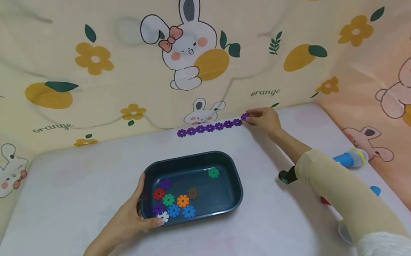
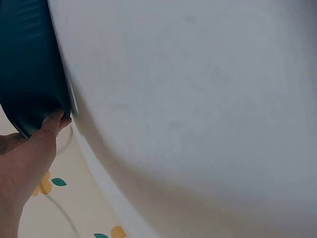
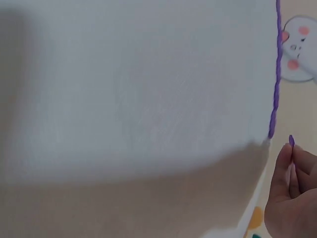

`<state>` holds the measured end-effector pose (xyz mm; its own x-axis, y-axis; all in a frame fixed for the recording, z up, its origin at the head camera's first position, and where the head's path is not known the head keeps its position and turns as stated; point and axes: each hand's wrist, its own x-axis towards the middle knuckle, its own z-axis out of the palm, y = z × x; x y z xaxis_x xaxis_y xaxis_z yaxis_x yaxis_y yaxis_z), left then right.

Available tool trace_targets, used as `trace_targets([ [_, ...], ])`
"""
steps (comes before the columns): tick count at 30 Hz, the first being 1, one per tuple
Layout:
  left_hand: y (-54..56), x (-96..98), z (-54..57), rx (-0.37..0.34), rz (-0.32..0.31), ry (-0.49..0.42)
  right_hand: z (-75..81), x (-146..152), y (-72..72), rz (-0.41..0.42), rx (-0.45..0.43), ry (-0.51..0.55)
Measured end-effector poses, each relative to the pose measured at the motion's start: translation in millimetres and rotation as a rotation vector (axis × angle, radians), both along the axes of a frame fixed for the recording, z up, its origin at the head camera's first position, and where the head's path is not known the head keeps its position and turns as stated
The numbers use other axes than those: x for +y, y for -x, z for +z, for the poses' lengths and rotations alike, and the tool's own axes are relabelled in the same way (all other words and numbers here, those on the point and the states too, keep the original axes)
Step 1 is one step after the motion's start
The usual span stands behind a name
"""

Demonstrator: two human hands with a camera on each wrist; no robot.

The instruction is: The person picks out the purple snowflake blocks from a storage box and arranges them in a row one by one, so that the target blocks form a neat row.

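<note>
My left hand [image 1: 129, 220] grips the left end of a dark teal tray [image 1: 234, 177], thumb over the front rim; the left wrist view shows the tray wall [image 2: 34, 59] between thumb and fingers. Inside the tray lie several notched plastic discs, among them an orange disc [image 1: 183, 201], a red disc [image 1: 158, 194] and a green disc [image 1: 214, 172]. Along the table's far edge runs a row of purple discs [image 1: 210, 127]. At its right end my right hand [image 1: 265, 121] pinches another purple disc [image 1: 245, 116]. Seen edge-on in the right wrist view, that disc [image 3: 291, 141] is apart from the row.
To the right, partly under my right forearm, lie a toy microphone [image 1: 351, 159] with a blue body and a black object [image 1: 287, 176]. Nearer me, a blue piece [image 1: 375, 190], a red piece [image 1: 325, 200] and a clear rounded item [image 1: 344, 231] show beside the sleeve. A printed cloth [image 1: 132, 81] rises behind the table.
</note>
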<state>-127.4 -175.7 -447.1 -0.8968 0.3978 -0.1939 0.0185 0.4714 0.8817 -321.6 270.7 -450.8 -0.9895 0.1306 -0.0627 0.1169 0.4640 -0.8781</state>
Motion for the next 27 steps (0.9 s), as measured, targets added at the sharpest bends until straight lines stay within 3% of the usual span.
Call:
trace_targets([
  [5,-0.8,0.1,-0.9,-0.008,0.002,-0.004,-5.1,7.3,1.6,-0.022,-0.034,-0.101],
  [22,-3.7,-2.1,-2.7,0.013,0.001,0.027,-10.3,11.8,13.3,-0.018,-0.139,-0.065],
  [27,-0.6,-1.3,1.3,0.028,-0.003,0.047,-9.9,12.9,13.9,-0.005,-0.121,-0.029],
])
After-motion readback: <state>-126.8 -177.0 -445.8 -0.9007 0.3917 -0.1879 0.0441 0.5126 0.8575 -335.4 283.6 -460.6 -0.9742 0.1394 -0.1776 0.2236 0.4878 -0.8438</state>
